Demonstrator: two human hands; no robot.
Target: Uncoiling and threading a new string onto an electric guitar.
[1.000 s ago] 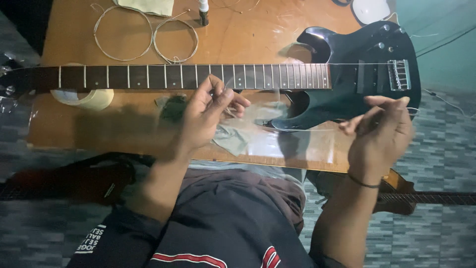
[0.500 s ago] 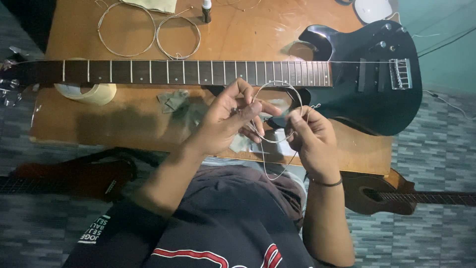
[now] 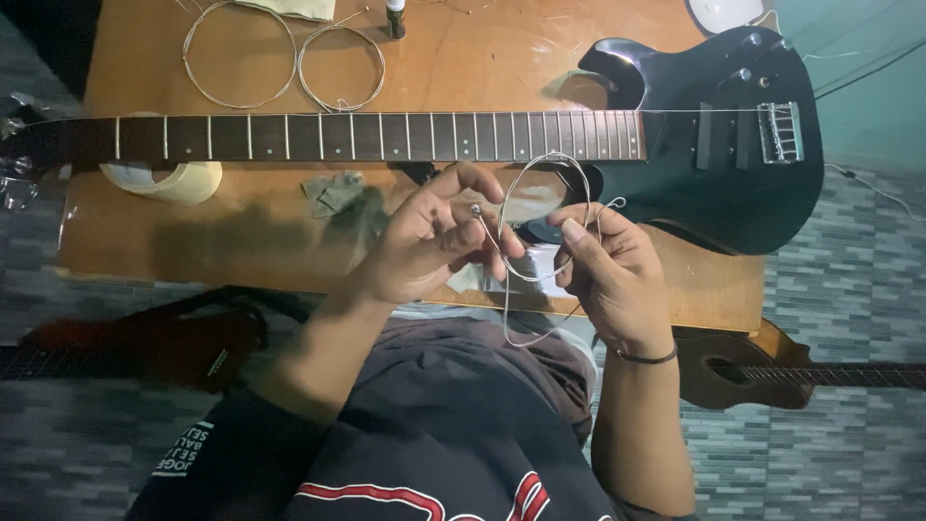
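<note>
One head-worn camera looks steeply down, close, onto the wooden table.

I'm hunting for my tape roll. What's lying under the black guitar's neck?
Under the guitar neck, near the headstock end, a pale tape roll sticks out on the wooden table; its upper part is covered. A crumpled greenish cloth lies just below the neck.

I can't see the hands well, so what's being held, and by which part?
A coiled guitar string: the left hand pinches it near its ball end, and the right hand grips the loop's other side.
</note>
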